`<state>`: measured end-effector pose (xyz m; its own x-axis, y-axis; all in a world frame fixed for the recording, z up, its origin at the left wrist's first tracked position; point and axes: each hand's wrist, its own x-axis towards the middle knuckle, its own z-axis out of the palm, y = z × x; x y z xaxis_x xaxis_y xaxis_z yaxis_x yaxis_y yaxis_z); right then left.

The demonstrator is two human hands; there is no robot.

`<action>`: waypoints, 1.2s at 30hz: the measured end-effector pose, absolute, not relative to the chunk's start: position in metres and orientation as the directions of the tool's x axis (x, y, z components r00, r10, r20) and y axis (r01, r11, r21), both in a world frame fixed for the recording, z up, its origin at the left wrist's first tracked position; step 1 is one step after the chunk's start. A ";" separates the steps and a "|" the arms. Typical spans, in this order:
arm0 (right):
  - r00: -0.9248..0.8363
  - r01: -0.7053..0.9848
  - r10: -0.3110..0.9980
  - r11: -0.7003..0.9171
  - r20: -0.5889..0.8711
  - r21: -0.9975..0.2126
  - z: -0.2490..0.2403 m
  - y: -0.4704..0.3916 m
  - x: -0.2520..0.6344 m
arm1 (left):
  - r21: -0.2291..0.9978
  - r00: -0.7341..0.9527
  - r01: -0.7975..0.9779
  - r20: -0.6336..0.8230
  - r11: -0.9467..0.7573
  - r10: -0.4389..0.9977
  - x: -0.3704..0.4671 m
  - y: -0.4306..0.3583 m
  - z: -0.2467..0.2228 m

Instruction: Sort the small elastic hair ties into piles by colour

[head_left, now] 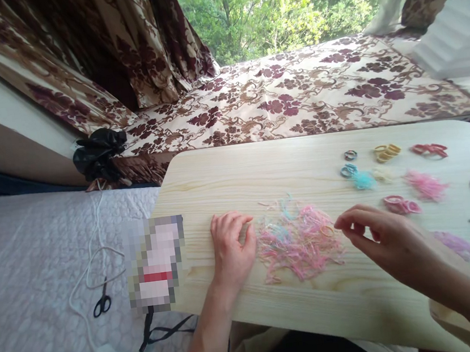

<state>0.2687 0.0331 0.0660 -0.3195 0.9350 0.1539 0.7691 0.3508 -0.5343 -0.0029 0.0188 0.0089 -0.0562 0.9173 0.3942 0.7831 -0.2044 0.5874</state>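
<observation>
The left hand (232, 250) is half open, empty; the right hand (391, 239) nearly pinches, can't tell if holding; bands (387, 151) sit apart, likely by colour.

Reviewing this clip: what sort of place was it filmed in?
Most likely a bedroom in a home, though the frame shows only part of it. A pale quilted cover, perhaps on a bed, spreads at the left; floral curtains hang above a ledge covered in similar cloth.
</observation>
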 end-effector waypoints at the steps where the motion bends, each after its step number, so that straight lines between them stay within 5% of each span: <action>1: -0.320 0.782 0.933 0.358 0.164 -0.510 0.067 0.031 0.271 | 0.587 -0.057 0.784 0.393 -0.202 0.918 -0.003 0.019 0.009; 15: -0.413 0.838 0.889 0.456 0.199 -0.298 0.058 0.021 0.256 | 0.591 -0.050 0.776 0.407 -0.221 0.912 -0.003 0.020 0.007; 26: -0.323 0.766 0.945 0.296 0.057 -0.571 0.078 0.020 0.262 | 0.595 -0.064 0.781 0.379 -0.190 0.923 -0.003 0.019 0.008; 36: -0.279 0.846 0.958 0.274 0.056 -0.458 0.076 0.008 0.290 | 0.595 -0.052 0.775 0.394 -0.212 0.918 -0.003 0.019 0.008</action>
<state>0.2903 0.0076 0.0756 -0.2795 0.9585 0.0564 0.8457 0.2735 -0.4583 -0.0032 0.0194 0.0082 -0.0519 0.9177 0.3938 0.7754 -0.2115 0.5950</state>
